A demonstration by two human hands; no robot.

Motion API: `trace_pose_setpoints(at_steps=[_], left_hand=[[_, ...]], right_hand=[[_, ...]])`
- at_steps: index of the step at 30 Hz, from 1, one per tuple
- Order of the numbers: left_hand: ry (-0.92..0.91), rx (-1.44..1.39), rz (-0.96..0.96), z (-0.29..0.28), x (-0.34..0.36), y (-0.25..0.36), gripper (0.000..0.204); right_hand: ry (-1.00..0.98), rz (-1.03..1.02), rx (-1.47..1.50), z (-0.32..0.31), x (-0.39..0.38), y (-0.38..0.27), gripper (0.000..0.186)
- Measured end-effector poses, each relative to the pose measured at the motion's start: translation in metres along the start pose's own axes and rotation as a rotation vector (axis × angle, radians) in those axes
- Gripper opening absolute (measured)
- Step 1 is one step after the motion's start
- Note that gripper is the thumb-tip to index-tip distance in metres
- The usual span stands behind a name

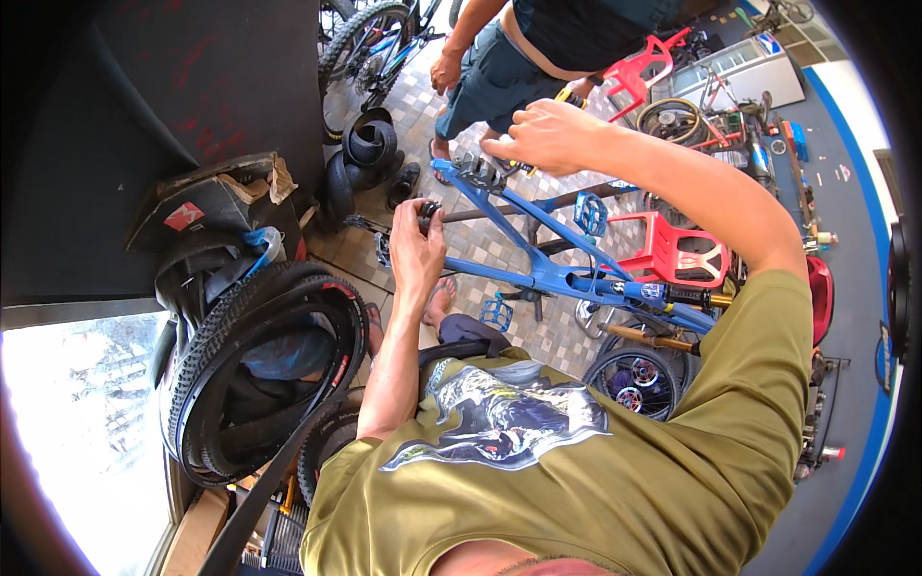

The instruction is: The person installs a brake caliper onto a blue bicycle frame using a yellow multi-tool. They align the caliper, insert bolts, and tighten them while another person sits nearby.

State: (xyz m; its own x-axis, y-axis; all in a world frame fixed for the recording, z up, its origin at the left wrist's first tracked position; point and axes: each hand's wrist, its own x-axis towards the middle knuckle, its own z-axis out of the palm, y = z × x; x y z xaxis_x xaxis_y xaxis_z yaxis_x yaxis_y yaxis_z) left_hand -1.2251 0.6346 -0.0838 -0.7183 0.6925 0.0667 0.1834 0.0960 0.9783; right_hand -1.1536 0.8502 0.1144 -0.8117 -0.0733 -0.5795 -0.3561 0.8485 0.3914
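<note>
A blue bicycle frame [552, 274] stretches in front of me, its narrow end at the left and its fork side toward the lower right. My left hand [420, 254] is closed at the frame's left side, thumb and fingers around a small black round part [431, 208]. Above the frame, my right hand [545, 137] is bent with its fingers curled near a black clamp-like part [478, 173]. Bits of yellow and black show beside that hand; whether it holds them is hidden. Blue pedals [591, 213] sit on either side of the frame.
Another person [509, 72] stands just beyond the frame. Tyres [259, 374] are piled at my left, below a torn cardboard box [187, 216]. Red plastic chairs [663, 252] stand at the right, near a cluttered row of tools and parts. Bicycles [370, 58] lean at the back.
</note>
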Motion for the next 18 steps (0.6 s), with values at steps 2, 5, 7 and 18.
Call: trace_pose_setpoints(at_steps=[2,5,7,18], left_hand=[[0.006,0.022,0.014,0.001,0.002,0.0,0.023],[0.008,0.031,0.019,0.001,0.001,0.001,0.024],[-0.009,0.027,0.03,0.001,0.001,0.001,0.024],[0.006,-0.009,0.085,0.002,0.001,-0.01,0.023]], right_hand=[[-0.175,0.087,0.08,-0.029,0.002,-0.007,0.049],[-0.315,0.127,0.092,-0.058,0.006,-0.009,0.044],[-0.31,0.134,0.028,-0.057,0.004,-0.013,0.021],[-0.149,0.714,-0.309,-0.071,-0.004,-0.053,0.032]])
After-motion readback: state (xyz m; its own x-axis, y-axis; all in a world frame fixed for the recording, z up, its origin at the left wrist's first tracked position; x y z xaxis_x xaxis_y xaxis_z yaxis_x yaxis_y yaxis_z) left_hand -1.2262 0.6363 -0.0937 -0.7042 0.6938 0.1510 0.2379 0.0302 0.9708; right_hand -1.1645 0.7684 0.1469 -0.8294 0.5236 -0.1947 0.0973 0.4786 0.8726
